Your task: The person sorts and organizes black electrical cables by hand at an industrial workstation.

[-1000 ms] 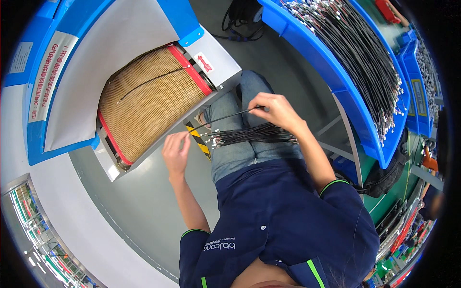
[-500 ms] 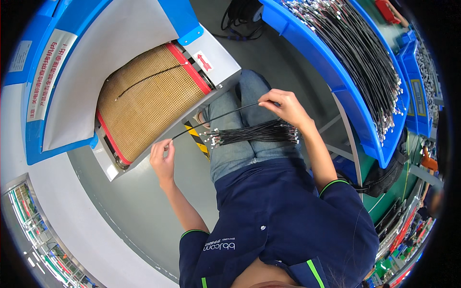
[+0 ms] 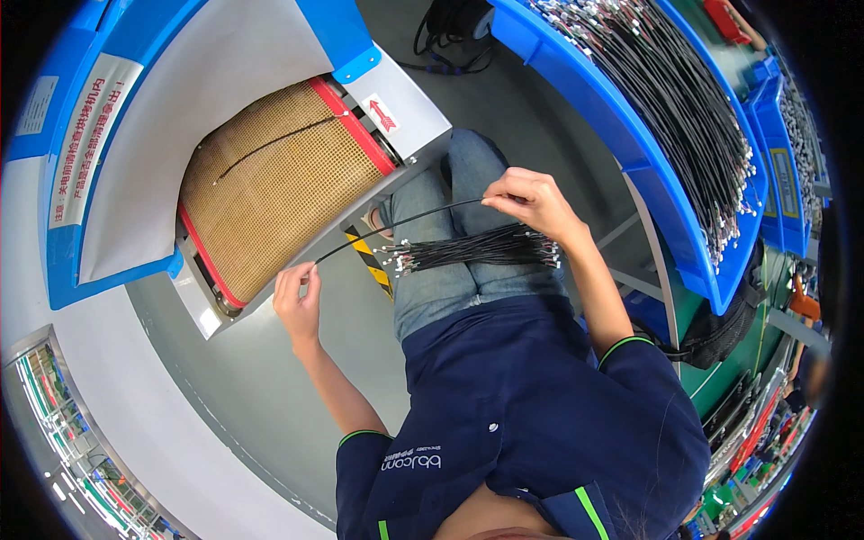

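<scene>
A thin black cable [image 3: 405,220] stretches between my two hands above my knees. My left hand [image 3: 297,301] pinches its near-left end beside the front edge of the conveyor. At the other end, the fingers of my right hand [image 3: 531,202] are closed on the cable; its tips are hidden in my fingers. Across my lap lies a bundle of black cables [image 3: 477,249] with small white connectors at both ends. Another black cable [image 3: 279,146] rests on the tan mesh conveyor belt [image 3: 270,216], which has red edges.
The conveyor runs into a blue and white machine housing [image 3: 207,81] at left. On the right, a large blue bin [image 3: 621,153] is heaped with black cables, and a smaller blue bin [image 3: 785,171] stands beyond it. A black coiled cord [image 3: 450,36] lies on the floor.
The cable on the belt has shifted slightly toward the housing. My left hand has moved a little left with the held cable; my right hand is nearly still.
</scene>
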Available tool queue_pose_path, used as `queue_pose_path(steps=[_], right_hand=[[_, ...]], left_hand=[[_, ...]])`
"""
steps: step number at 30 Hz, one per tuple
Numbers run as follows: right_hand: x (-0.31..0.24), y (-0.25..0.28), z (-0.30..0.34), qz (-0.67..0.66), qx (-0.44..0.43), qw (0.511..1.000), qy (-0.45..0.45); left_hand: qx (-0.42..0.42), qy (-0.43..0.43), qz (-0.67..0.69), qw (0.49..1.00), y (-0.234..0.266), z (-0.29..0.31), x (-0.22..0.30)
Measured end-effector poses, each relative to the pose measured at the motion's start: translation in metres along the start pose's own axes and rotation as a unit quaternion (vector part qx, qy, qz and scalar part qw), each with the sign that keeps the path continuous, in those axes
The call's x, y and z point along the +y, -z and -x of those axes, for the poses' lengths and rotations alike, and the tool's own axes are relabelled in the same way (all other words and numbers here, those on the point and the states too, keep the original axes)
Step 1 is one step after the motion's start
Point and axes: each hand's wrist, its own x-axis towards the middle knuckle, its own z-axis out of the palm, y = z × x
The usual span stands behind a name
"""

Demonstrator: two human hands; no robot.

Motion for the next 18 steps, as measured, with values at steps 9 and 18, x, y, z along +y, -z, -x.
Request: queue_pose_path(steps=[9,18], right_hand=[[0.0023,-0.003,0.0007,0.006,0.0,1.0,0.012],[-0.0038,0.0008,0.002,-0.004,-0.055,0.998,-0.02]], left_hand=[[-0.003,0.009,0.004,1.0,-0.0003,0.0038,-0.0035],[-0.009,0.013,-0.004,1.0,0.0023,0.0052,-0.008]])
